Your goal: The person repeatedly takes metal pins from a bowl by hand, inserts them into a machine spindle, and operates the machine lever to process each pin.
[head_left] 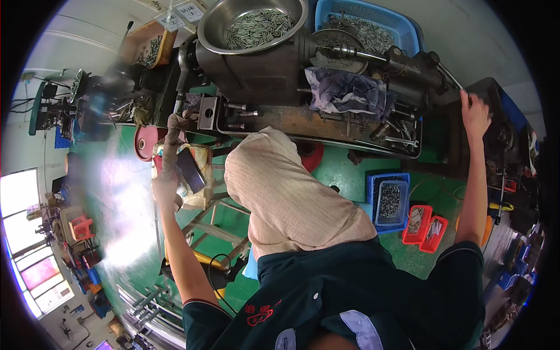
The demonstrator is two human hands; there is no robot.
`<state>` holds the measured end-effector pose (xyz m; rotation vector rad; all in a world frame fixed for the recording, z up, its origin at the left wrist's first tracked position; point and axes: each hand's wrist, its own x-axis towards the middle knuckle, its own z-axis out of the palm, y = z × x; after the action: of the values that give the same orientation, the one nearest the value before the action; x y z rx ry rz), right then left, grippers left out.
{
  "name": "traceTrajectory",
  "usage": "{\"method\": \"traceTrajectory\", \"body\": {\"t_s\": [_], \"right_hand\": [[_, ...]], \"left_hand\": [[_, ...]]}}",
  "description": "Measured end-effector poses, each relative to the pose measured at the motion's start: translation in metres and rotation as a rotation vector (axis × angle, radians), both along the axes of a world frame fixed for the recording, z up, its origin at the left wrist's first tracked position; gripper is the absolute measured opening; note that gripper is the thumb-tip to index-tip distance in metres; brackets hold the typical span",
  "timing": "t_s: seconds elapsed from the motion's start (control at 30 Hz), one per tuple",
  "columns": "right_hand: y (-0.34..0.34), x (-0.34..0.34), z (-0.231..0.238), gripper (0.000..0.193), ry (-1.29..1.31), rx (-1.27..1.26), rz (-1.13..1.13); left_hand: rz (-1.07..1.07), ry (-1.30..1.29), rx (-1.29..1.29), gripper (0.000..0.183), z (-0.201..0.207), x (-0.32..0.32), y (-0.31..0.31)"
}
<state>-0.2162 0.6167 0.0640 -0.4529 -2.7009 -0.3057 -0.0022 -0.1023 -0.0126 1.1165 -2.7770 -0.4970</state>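
A small bench machine with a dark metal body [251,79] stands before me. My left hand [169,154], its fingers in tan coverings, reaches up to the lower end of a metal lever [179,100] at the machine's left side and closes around it. Far to the right, my right hand [476,116] has its bent fingers on the end of a long thin lever [448,73], which slopes up to a dark cylindrical part [414,67]. A steel bowl [204,36] of small metal pins rests on top. A patterned cloth [344,93] drapes over the middle.
Behind the machine sits a blue basket [415,29] of metal parts. A wrench [402,141] lies on the tray edge. A blue crate [371,195] and red bins [413,236] stand on the floor at right. A dark phone [191,170] lies near my left hand. Tan fabric covers my lap.
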Motion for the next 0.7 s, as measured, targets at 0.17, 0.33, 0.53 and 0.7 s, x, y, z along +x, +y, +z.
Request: {"method": "traceTrajectory", "body": {"t_s": [0.17,0.33,0.53,0.7], "right_hand": [[-0.066,-0.073,0.001,0.033,0.296,0.033,0.231],[-0.212,-0.107,-0.004,0.022,-0.068,-0.507,0.828],[-0.261,-0.118,-0.039,0.021,-0.374,-0.798,0.905],[-0.260,-0.114,-0.038,0.021,-0.413,-0.819,0.859]], "left_hand": [[-0.030,0.028,0.002,0.025,0.005,-0.004,0.004],[-0.056,0.042,-0.013,0.023,0.000,0.004,-0.002],[-0.026,0.222,0.053,0.025,-0.009,0.008,0.017],[0.034,0.186,0.075,0.026,0.012,0.006,0.090]]}}
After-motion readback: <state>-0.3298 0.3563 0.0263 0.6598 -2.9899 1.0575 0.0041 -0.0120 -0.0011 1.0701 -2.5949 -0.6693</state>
